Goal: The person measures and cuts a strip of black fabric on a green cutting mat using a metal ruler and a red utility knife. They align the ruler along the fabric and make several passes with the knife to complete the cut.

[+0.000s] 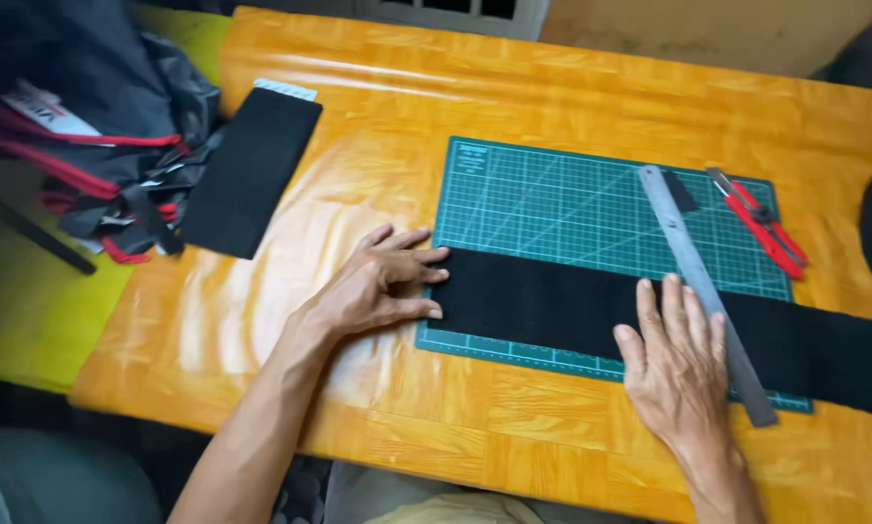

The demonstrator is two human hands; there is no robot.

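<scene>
The fingers of the left hand (378, 281) are spreading flat, pressing the left end of the black fabric strip (552, 306) that is lying across the green cutting mat (562, 209), probably to stop it sliding. On the mat's right part, the right hand (676, 359) is resting open on the strip beside the metal ruler (703, 286), holding nothing, while the red utility knife (758, 221) is waiting at the mat's right edge.

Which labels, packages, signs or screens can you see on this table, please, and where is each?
White rectangular tag with red and dark print: far left, lying on the dark bag with red straps.
Small pale printed mark: far-left corner of the green gridded cutting mat.
No screens, signs or packages.
</scene>
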